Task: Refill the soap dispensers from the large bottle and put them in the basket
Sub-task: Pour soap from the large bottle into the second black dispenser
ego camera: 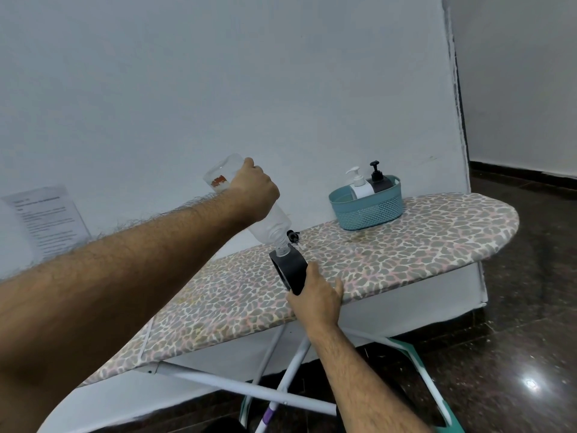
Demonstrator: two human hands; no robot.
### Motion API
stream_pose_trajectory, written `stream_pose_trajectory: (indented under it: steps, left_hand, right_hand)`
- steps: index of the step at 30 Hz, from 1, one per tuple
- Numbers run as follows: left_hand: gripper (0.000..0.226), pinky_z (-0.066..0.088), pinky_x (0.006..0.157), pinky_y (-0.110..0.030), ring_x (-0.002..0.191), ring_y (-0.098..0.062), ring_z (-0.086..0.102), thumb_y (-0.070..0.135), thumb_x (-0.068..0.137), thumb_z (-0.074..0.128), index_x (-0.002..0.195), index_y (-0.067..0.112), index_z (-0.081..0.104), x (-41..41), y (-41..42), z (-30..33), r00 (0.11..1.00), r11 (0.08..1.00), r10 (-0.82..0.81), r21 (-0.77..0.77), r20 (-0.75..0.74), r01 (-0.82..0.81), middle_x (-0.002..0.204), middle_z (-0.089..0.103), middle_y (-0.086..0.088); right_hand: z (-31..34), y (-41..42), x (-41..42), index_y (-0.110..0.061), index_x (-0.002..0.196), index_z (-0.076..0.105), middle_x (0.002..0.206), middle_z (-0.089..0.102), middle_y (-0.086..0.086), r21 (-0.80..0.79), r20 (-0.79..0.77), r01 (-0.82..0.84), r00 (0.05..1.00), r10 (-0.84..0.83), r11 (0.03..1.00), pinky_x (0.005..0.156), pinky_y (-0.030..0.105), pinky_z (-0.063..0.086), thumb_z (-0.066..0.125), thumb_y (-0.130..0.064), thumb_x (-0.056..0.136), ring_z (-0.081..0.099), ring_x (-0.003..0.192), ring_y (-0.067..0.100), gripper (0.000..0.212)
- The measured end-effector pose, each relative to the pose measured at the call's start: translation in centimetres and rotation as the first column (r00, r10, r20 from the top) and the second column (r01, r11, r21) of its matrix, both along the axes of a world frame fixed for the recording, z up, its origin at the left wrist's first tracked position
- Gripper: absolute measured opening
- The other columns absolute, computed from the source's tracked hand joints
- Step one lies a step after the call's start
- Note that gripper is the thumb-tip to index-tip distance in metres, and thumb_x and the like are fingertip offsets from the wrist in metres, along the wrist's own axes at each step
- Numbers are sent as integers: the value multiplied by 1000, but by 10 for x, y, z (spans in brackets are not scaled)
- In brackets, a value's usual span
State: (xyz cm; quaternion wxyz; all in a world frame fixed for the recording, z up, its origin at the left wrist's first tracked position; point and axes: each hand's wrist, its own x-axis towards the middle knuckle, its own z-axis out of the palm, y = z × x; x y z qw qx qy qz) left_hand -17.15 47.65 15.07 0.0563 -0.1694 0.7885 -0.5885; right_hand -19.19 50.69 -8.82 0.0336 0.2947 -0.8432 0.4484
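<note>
My left hand (254, 190) grips the large clear bottle (274, 225), tipped neck down. Its mouth sits at the open top of a black soap dispenser (290, 270), which my right hand (315, 296) holds tilted above the ironing board (406, 245). A black pump head (293, 236) lies on the board just behind the dispenser. At the board's far end stands a teal basket (368, 210) holding a white dispenser (359, 184) and a black dispenser (379, 179), both upright with pumps on.
The board's leopard-print cover slopes from near left to far right, with white crossed legs (281, 364) beneath. A white wall stands close behind. A printed sheet (46, 220) hangs on the wall at left. Dark glossy floor (515, 354) lies to the right.
</note>
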Motion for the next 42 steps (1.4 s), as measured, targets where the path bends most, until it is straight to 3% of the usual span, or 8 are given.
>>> stream_pose_trajectory:
  steps: [25,42]
  left_hand:
    - [19,36,101,-39,107,-24,56,23,96,55,114,19,60,-2,6,-2,999,999,11,-53,34,-10,115,66,-5]
    - [22,35,97,-38,108,-23,56,27,96,56,116,19,62,-6,13,-6,999,994,26,-104,43,-22,117,66,-5]
  right_hand:
    - [1,1,1,-20,131,38,90,67,-9,-14,16,-8,1000,8,1000,121,48,11,63,-34,85,67,89,15,54]
    - [3,4,2,-19,140,32,100,67,-8,13,-3,-6,1000,6,1000,122,47,11,62,-38,88,67,96,15,63]
